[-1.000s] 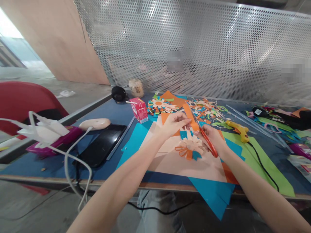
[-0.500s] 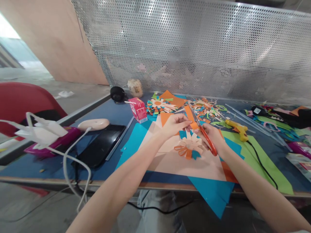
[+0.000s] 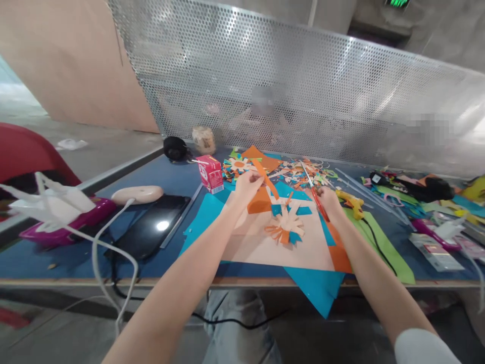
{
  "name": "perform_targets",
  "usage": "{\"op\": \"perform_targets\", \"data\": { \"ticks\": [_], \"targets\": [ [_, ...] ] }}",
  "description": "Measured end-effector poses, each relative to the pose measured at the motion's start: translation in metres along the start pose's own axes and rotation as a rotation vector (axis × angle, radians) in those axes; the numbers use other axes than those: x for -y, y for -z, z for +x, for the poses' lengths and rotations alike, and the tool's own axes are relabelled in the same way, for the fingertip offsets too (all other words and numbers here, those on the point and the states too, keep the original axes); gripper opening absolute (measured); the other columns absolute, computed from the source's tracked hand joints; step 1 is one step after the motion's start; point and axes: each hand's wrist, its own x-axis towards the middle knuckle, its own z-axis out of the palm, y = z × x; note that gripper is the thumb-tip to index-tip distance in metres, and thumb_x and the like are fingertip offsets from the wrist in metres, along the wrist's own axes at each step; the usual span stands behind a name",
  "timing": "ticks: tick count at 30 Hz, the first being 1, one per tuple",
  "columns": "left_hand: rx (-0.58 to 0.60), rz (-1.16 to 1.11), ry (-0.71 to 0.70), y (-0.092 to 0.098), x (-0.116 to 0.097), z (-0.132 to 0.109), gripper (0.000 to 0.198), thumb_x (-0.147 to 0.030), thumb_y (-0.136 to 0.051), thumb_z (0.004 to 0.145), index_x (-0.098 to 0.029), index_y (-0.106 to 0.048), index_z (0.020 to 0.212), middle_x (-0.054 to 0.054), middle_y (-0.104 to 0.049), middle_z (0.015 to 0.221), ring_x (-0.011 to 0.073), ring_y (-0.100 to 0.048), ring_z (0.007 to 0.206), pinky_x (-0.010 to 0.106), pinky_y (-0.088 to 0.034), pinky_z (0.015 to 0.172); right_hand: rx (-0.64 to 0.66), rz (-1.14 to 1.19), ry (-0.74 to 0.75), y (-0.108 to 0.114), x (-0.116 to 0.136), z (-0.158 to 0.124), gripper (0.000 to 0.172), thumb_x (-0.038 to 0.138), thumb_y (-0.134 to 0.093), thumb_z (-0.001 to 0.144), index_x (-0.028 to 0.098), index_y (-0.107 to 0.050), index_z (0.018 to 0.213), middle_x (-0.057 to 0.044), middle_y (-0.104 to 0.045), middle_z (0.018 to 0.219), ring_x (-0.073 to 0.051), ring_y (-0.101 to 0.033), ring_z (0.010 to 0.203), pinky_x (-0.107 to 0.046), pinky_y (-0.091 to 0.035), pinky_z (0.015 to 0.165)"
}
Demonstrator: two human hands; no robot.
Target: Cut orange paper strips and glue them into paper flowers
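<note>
My left hand (image 3: 247,183) pinches a narrow orange paper strip (image 3: 263,178) that curves down to the right above the table. My right hand (image 3: 330,201) grips red-handled scissors (image 3: 313,193), blades pointing up and away to the left. Between the two hands, a paper flower (image 3: 285,226) of peach, orange and teal petals lies on a peach sheet (image 3: 273,247). An orange sheet (image 3: 259,201) sits under the left hand, with teal sheets (image 3: 316,288) around it.
A heap of paper scraps and a finished flower (image 3: 238,166) lie further back. A yellow glue gun (image 3: 350,201) with a black cord rests on green paper at the right. A red carton (image 3: 209,173), a black tablet (image 3: 151,227) and white cables are at the left. A perforated metal screen stands behind.
The hands have drawn apart: my left hand lifted a cut orange strip up and left, and the scissors moved away to the right. The camera tilted up.
</note>
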Motion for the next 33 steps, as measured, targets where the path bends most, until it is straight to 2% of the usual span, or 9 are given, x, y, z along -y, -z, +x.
{"op": "perform_targets", "data": {
  "ticks": [3,5,9,11,14,18,25,29,33],
  "targets": [
    [-0.033,0.074,-0.091,0.001,0.001,0.003,0.004,-0.015,-0.057,0.067,-0.015,-0.056,0.071,0.002,-0.063,0.066,0.0130,-0.062,0.063,0.022,-0.046,0.058,-0.099,-0.160,-0.062,0.006,-0.004,0.002,0.041,0.060,-0.053,0.065,0.021,-0.042,0.068,-0.002,-0.053,0.064,-0.016,-0.048,0.059,-0.027,-0.034,0.053],
    [-0.063,0.128,-0.153,0.001,0.003,0.006,0.007,-0.011,-0.057,0.065,-0.015,-0.056,0.070,0.002,-0.065,0.072,0.0133,-0.062,0.069,0.024,-0.048,0.067,-0.095,-0.220,-0.095,0.006,-0.002,0.002,0.040,0.057,-0.056,0.064,0.019,-0.046,0.076,-0.005,-0.058,0.072,-0.018,-0.053,0.065,-0.027,-0.037,0.056],
    [-0.097,0.138,-0.164,0.003,0.007,0.013,0.009,-0.008,-0.058,0.062,-0.015,-0.055,0.067,0.003,-0.065,0.075,0.0147,-0.061,0.072,0.027,-0.048,0.071,0.136,-0.142,-0.001,-0.012,0.010,0.005,0.032,0.046,-0.059,0.068,0.018,-0.050,0.081,-0.004,-0.064,0.077,-0.017,-0.059,0.068,-0.026,-0.042,0.060],
    [-0.116,0.128,-0.157,0.005,0.009,0.015,0.009,-0.008,-0.057,0.064,-0.016,-0.055,0.067,0.003,-0.065,0.075,0.0151,-0.061,0.072,0.027,-0.048,0.071,0.158,-0.169,0.034,-0.024,0.018,0.008,0.031,0.041,-0.060,0.068,0.017,-0.052,0.087,-0.005,-0.066,0.084,-0.017,-0.061,0.074,-0.026,-0.044,0.064],
    [-0.167,0.117,-0.150,0.011,0.011,0.016,0.009,-0.007,-0.055,0.066,-0.016,-0.056,0.068,0.005,-0.066,0.078,0.0156,-0.062,0.075,0.028,-0.048,0.074,0.138,-0.247,0.051,-0.038,0.028,0.013,0.033,0.035,-0.062,0.068,0.017,-0.052,0.094,-0.010,-0.065,0.095,-0.021,-0.062,0.087,-0.029,-0.044,0.071],
    [-0.219,0.103,-0.147,0.015,0.014,0.018,0.008,-0.008,-0.055,0.067,-0.016,-0.057,0.068,0.006,-0.067,0.079,0.0164,-0.062,0.076,0.028,-0.047,0.076,0.127,-0.328,0.044,-0.046,0.034,0.011,0.031,0.034,-0.059,0.069,0.018,-0.053,0.095,-0.013,-0.065,0.099,-0.028,-0.061,0.094,-0.032,-0.044,0.072],
    [-0.232,0.026,-0.135,0.010,0.016,0.023,0.008,-0.009,-0.055,0.068,-0.016,-0.057,0.072,0.004,-0.066,0.079,0.0153,-0.061,0.076,0.027,-0.047,0.075,0.053,-0.346,0.077,-0.049,0.037,0.000,0.029,0.031,-0.054,0.072,0.020,-0.051,0.098,-0.009,-0.066,0.097,-0.025,-0.060,0.094,-0.033,-0.043,0.078],
    [-0.229,-0.044,-0.131,0.007,0.020,0.025,0.009,-0.011,-0.054,0.070,-0.016,-0.058,0.076,0.004,-0.065,0.081,0.0148,-0.060,0.076,0.029,-0.047,0.076,0.009,-0.317,-0.015,-0.048,0.038,0.007,0.029,0.033,-0.056,0.071,0.020,-0.050,0.096,-0.009,-0.065,0.097,-0.023,-0.061,0.090,-0.030,-0.044,0.073],
    [-0.172,-0.110,-0.141,0.002,0.024,0.027,0.012,-0.010,-0.054,0.070,-0.015,-0.060,0.079,0.004,-0.065,0.082,0.0143,-0.060,0.077,0.029,-0.048,0.076,-0.077,-0.328,-0.106,-0.041,0.045,0.032,0.033,0.039,-0.056,0.071,0.019,-0.050,0.097,-0.010,-0.064,0.096,-0.023,-0.062,0.085,-0.030,-0.045,0.068]
  ]
}}
